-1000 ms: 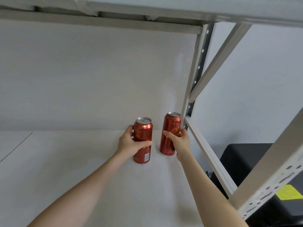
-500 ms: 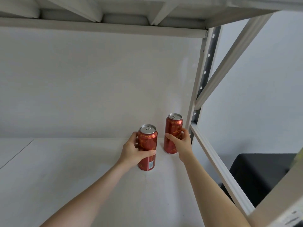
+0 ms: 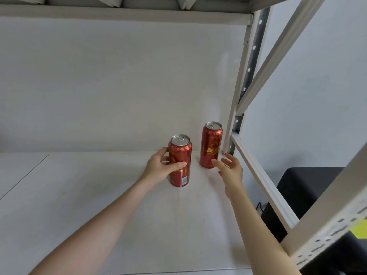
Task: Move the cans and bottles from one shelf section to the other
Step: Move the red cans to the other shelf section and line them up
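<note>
Two glossy red metal cans (image 3: 180, 161) (image 3: 211, 144) with silvery lids are seen on a matt white shelf (image 3: 99, 205); painted metal uprights (image 3: 240, 86) look smooth.

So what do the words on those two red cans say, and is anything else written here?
"BEIJING BE…": gold band round the top of the near can, which the left hand grips; only partly legible.
Barcode label low on the near can: digits too small to read.
Gold band on the far can: too blurred to read.
Yellow sticker: no legible text.
</note>
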A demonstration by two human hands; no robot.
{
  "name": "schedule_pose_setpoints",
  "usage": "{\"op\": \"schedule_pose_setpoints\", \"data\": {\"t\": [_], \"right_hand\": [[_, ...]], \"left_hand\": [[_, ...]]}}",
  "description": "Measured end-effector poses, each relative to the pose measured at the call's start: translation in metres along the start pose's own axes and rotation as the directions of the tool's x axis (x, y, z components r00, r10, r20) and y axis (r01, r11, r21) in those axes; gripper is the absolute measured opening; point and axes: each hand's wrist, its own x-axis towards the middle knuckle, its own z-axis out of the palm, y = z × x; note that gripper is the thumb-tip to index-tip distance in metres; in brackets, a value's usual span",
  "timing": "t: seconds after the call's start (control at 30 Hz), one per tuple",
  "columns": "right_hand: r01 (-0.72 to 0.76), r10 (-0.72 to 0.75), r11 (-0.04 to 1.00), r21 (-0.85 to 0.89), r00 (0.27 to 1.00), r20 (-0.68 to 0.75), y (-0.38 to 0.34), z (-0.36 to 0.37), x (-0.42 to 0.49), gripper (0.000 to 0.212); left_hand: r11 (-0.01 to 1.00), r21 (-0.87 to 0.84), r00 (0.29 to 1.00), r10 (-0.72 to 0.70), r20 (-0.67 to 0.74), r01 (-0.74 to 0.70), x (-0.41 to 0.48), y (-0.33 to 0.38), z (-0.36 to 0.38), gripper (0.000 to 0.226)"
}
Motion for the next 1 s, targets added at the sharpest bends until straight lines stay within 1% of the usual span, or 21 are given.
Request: {"op": "schedule_pose_setpoints", "data": {"t": [0.07, 0.13, 0.2, 0.27, 0.33, 0.4, 0.53, 0.73, 0.9, 1.0], "right_hand": [[0.006, -0.006, 1.000, -0.017, 0.999, 0.038, 0.003, -0.004, -0.016, 0.050], [0.040, -0.031, 0.997, -0.059, 0.989, 0.146, 0.004, -0.006, -0.030, 0.042], [0.096, -0.059, 0.986, -0.136, 0.965, 0.256, 0.004, -0.004, -0.041, 0.046], [0.151, -0.073, 0.966, -0.212, 0.939, 0.337, 0.004, -0.001, -0.050, 0.057], [0.182, -0.078, 0.953, -0.244, 0.921, 0.382, 0.004, 0.003, -0.057, 0.066], [0.192, -0.087, 0.955, -0.226, 0.909, 0.407, 0.005, 0.002, -0.060, 0.067], [0.171, -0.088, 0.970, -0.171, 0.908, 0.410, 0.007, -0.010, -0.063, 0.060], [0.144, -0.091, 0.979, -0.141, 0.940, 0.329, 0.008, -0.035, -0.063, 0.058], [0.157, -0.122, 0.982, -0.107, 0.954, 0.275, 0.007, -0.042, -0.057, 0.056], [0.153, -0.125, 0.984, -0.094, 0.961, 0.248, 0.005, -0.040, -0.052, 0.056]], "left_hand": [[1.000, -0.006, 1.000, -0.019, 0.009, 0.019, 0.000, 0.002, 0.000, 0.064], [0.999, -0.020, 0.999, -0.030, 0.025, 0.031, -0.002, 0.003, 0.002, 0.064], [0.999, -0.031, 0.998, -0.038, 0.049, 0.040, -0.004, 0.006, 0.005, 0.068], [0.998, -0.037, 0.996, -0.042, 0.081, 0.045, -0.008, 0.008, 0.010, 0.073], [0.998, -0.052, 0.993, -0.041, 0.112, 0.047, -0.012, 0.011, 0.017, 0.074], [0.997, -0.060, 0.989, -0.038, 0.140, 0.047, -0.016, 0.014, 0.024, 0.073], [0.997, -0.066, 0.980, -0.020, 0.200, 0.034, -0.021, 0.018, 0.040, 0.068], [0.996, -0.076, 0.965, -0.018, 0.260, 0.038, -0.020, 0.028, 0.065, 0.069], [0.994, -0.098, 0.971, -0.024, 0.238, 0.048, -0.010, 0.031, 0.081, 0.054], [0.995, -0.082, 0.980, -0.038, 0.194, 0.055, 0.000, 0.031, 0.086, 0.055]]}}
